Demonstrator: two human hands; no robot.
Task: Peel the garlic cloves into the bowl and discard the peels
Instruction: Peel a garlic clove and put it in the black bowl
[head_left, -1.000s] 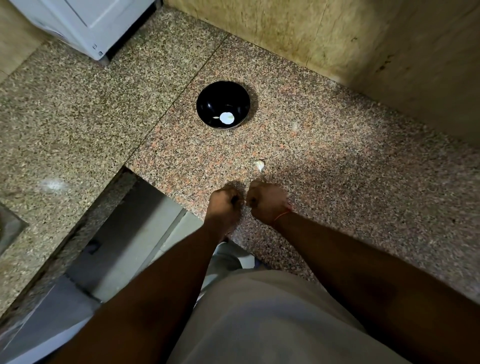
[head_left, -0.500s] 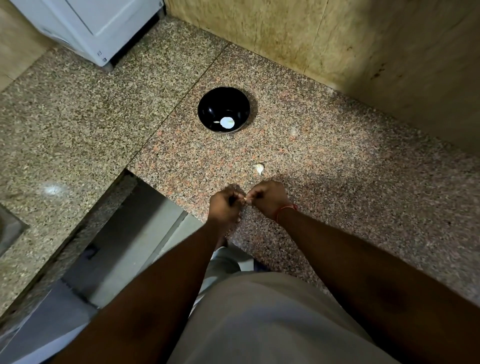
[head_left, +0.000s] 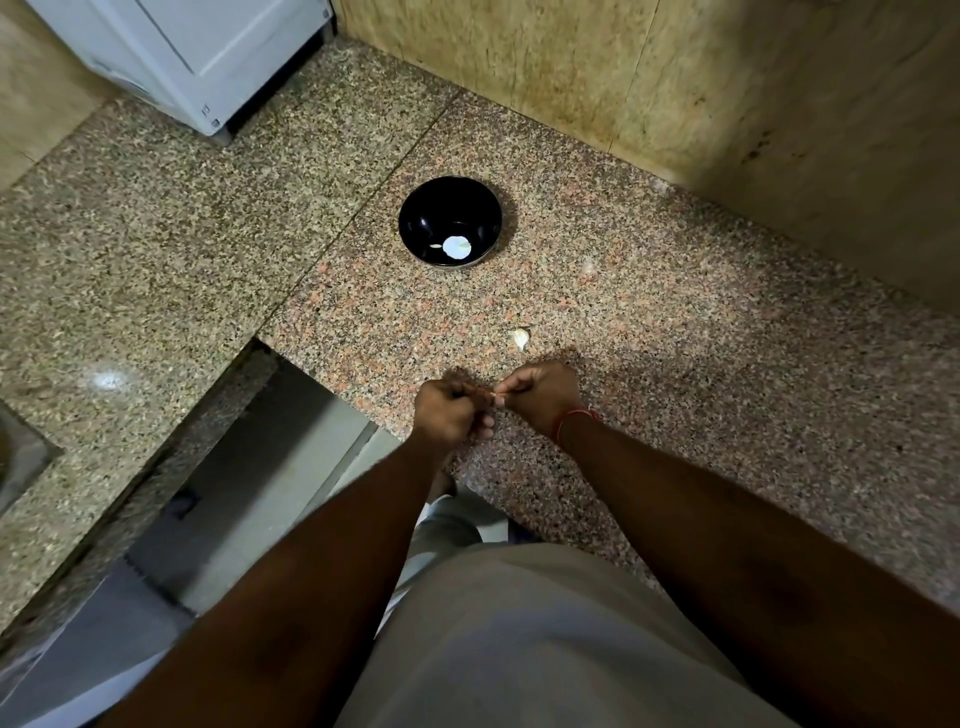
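A black bowl (head_left: 450, 221) stands on the granite counter (head_left: 675, 364) and holds a white peeled piece (head_left: 457, 247) plus a smaller bit. An unpeeled garlic clove (head_left: 520, 338) lies on the counter just beyond my hands. My left hand (head_left: 448, 415) and my right hand (head_left: 540, 392) meet near the counter's front edge, fingertips pinched together on a small garlic clove (head_left: 493, 396) that is mostly hidden between them. A red thread circles my right wrist.
A pale scrap (head_left: 588, 267), perhaps peel, lies right of the bowl. A white appliance (head_left: 197, 57) stands at the back left. A tiled wall (head_left: 727, 93) bounds the counter behind. A gap in the counter (head_left: 249, 467) opens at the lower left.
My hands were closed fists side by side; they have come together and their fingertips now pinch the small clove between them. The bowl and the loose clove have not moved.
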